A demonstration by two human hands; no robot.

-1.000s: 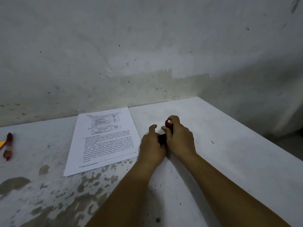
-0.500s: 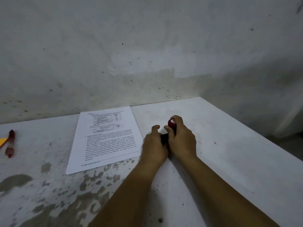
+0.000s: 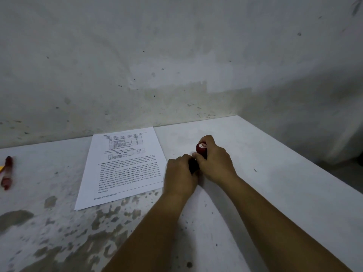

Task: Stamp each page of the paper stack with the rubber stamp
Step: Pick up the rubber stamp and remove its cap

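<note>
— Where is the stamp right now?

— Your right hand [image 3: 214,163] has its fingers curled round the red handle of the rubber stamp [image 3: 201,150], whose round top with a white label faces up. It sits on the tabletop [image 3: 275,193] toward the back edge, to the right of the paper stack [image 3: 125,165].

— And your other hand?

— Your left hand [image 3: 180,177] is curled against a dark piece [image 3: 193,166] at the foot of the stamp, touching your right hand. I cannot tell what that dark piece is or whether your fingers truly clamp it.

— Where are the pages?

— The stack lies flat, printed side up, its far end at the back edge by the wall [image 3: 176,55], its right edge just beside your left hand.

— Anything else?

— A red pen [image 3: 6,174] lies at the left edge, well apart from the stack, with a yellow scrap [image 3: 1,168] beside it.
</note>
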